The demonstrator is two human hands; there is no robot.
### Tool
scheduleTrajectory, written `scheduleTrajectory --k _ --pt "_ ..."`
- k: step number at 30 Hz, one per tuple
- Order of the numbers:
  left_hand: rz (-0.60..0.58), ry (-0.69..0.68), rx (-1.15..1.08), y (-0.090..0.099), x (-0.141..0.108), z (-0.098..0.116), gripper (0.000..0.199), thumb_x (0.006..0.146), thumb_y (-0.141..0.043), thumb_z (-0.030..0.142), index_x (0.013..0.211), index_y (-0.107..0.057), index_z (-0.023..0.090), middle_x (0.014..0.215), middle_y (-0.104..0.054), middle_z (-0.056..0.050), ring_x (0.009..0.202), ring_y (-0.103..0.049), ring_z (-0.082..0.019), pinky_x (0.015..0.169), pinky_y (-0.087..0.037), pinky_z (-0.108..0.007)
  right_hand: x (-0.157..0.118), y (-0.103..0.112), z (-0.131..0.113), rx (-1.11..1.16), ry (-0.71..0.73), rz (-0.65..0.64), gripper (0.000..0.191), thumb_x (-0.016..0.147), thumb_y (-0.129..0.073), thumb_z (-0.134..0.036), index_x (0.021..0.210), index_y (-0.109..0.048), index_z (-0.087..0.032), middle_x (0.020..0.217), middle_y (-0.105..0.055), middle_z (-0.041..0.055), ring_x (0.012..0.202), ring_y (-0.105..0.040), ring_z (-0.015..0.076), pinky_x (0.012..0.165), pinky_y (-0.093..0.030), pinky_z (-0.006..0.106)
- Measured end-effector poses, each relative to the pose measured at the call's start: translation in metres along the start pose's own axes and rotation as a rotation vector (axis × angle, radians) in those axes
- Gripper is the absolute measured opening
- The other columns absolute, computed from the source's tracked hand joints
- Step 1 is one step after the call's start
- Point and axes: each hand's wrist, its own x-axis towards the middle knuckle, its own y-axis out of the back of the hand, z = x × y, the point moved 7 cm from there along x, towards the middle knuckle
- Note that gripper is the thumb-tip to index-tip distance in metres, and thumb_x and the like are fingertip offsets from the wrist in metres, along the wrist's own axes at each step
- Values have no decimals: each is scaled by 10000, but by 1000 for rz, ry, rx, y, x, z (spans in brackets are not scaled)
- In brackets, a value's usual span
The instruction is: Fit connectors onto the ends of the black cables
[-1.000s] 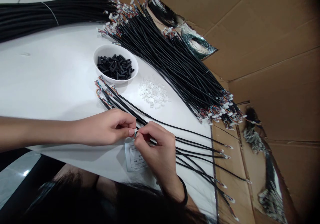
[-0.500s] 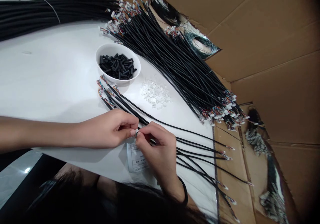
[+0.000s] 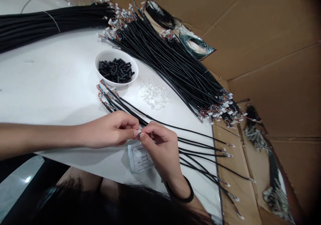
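head view looks down on both hands meeting over a white sheet (image 3: 62, 94) spread in a cardboard box (image 3: 273, 77). the left hand (image 3: 107, 130) and the right hand (image 3: 160, 149) together pinch a small white connector (image 3: 138, 130) with fine coloured wires, held between them just above a paper label (image 3: 139, 158). the fingertips (image 3: 133, 132) of both hands sit narrow and tight on it, nearly touching across it. a black band (image 3: 184, 193) circles the right wrist. loose black cables (image 3: 198, 148) pass under the right hand and fan out to the right, their other ends near a white bowl (image 3: 97, 66) of black sleeves (image 3: 116, 71). a heap of white clips (image 3: 153, 96) lies beside the bowl, with a big cable pile (image 3: 170, 64) beyond it.
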Motion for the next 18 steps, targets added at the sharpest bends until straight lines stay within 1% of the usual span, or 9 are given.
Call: scheduleTrajectory --k 3,6,9,14,18 --pt "4 41 -94 0 0 -2 247 873 -504 314 680 -497 161 493 -419 55 468 -383 -90 455 -270 -199 1 0 2 93 -50 -18 118 686 -580 -158 573 -615 -162 548 -510 -31 500 -428 85 459 -336 206" --pt "18 62 -109 1 -1 -3 236 868 -515 307 686 -499 157 486 -427 58 460 -374 -83 455 -256 -196 2 0 3 127 -65 -22 115 677 -572 -155 570 -614 -161 557 -534 -22 509 -450 90 466 -348 206" --pt "38 81 -78 3 -1 -4 228 855 -522 316 699 -509 151 488 -445 54 462 -368 -82 464 -252 -201 4 -2 5 131 -57 -39 117 674 -566 -155 561 -598 -159 569 -537 -19 510 -455 89 467 -357 204" --pt "45 83 -71 7 2 -1 231 821 -535 334 687 -506 147 497 -425 56 478 -375 -89 484 -264 -210 10 -4 7 157 6 -60 119 699 -577 -159 583 -599 -154 563 -524 -28 503 -454 82 451 -367 186" --pt "82 41 -102 15 3 5 231 801 -560 319 659 -490 151 502 -415 63 473 -385 -86 486 -254 -215 17 -5 4 180 6 -100 113 736 -602 -200 639 -627 -148 604 -571 -15 506 -487 85 446 -388 182"
